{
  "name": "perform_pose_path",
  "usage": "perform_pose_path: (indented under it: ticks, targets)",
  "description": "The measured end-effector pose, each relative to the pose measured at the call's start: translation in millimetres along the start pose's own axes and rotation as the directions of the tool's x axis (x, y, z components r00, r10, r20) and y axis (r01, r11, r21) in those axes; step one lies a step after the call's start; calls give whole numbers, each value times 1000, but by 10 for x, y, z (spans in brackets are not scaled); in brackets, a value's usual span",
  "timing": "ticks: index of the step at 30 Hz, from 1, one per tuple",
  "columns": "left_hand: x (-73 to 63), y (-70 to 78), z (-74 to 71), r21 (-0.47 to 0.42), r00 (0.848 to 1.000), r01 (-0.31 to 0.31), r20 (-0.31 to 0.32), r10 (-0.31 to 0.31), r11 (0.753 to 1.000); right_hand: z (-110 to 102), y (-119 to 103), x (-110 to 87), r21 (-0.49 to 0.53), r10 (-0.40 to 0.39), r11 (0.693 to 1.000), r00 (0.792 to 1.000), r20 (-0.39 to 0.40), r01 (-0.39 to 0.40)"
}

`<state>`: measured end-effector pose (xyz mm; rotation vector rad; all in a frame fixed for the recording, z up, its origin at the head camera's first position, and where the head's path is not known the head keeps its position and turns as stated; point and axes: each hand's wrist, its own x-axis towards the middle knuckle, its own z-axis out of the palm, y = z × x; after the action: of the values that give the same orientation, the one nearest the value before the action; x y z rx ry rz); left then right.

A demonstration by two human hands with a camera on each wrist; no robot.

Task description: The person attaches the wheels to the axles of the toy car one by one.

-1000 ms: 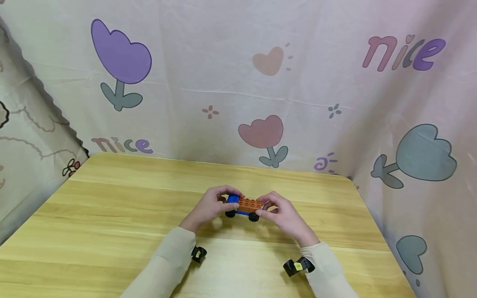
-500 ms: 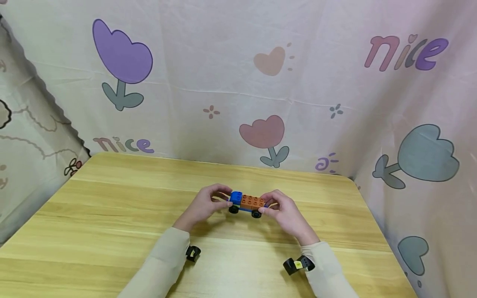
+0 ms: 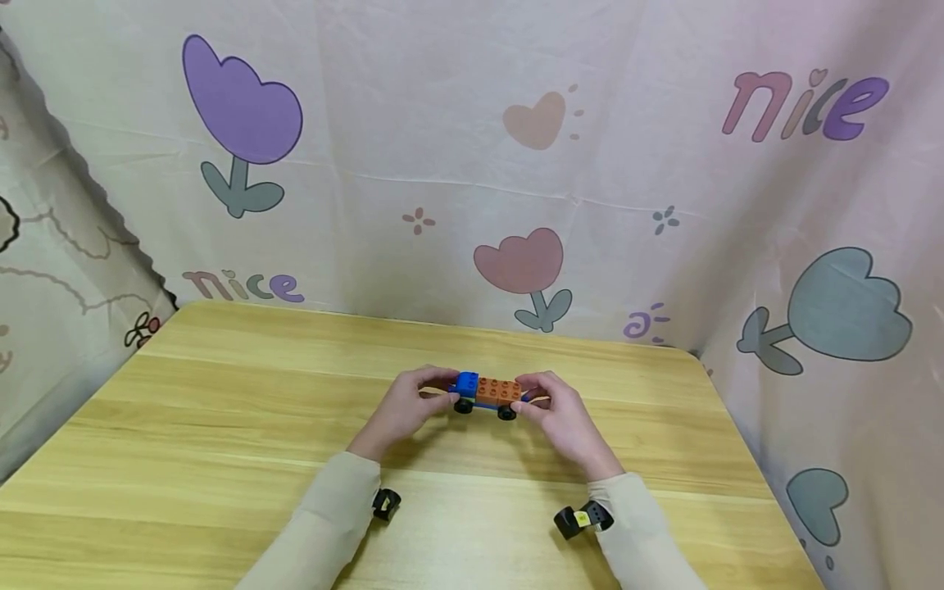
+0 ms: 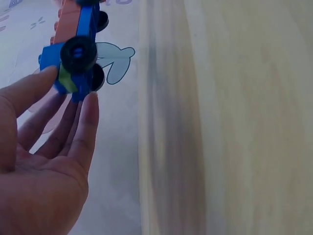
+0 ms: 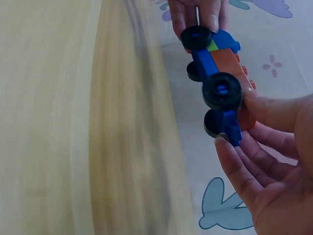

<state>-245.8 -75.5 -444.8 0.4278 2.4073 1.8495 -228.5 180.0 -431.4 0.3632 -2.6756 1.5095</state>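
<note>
A toy truck (image 3: 498, 392) built of bricks is held up over the table between my two hands. It has a blue cab on the left, an orange studded load bed and black wheels. My left hand (image 3: 398, 410) pinches the cab end between thumb and fingers. At the rear end my right hand (image 3: 564, 418) grips it in the same way. The left wrist view shows the thumb against the cab of the truck (image 4: 88, 27) and fingertips at its lower front. From the right wrist view, the truck's underside (image 5: 205, 63) and wheels face the camera.
The pale wooden table (image 3: 221, 426) spreads out below both hands. Behind it hangs a light curtain (image 3: 383, 123) printed with flowers, hearts and lettering, which also closes off the sides. Black straps with small devices (image 3: 583, 519) sit at both wrists.
My left hand has slid leftward from over the cab to its front end. Both hands have raised the truck a little and moved it slightly away from me.
</note>
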Motion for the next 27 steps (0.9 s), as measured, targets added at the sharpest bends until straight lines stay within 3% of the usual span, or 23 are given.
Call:
perform_pose_path:
  ticks: [6, 13, 27]
  targets:
    - [43, 4, 26, 38, 997, -11, -72, 14, 999, 60, 6, 85, 16, 58, 998, 997, -46, -57]
    - [125, -19, 30, 56, 993, 19, -121, -12, 998, 101, 37, 193, 19, 118, 993, 991, -67, -117]
    - [272, -38, 11, 177, 991, 96, -108, -77, 979, 145, 158, 470, 49, 113, 992, 993, -16, -112]
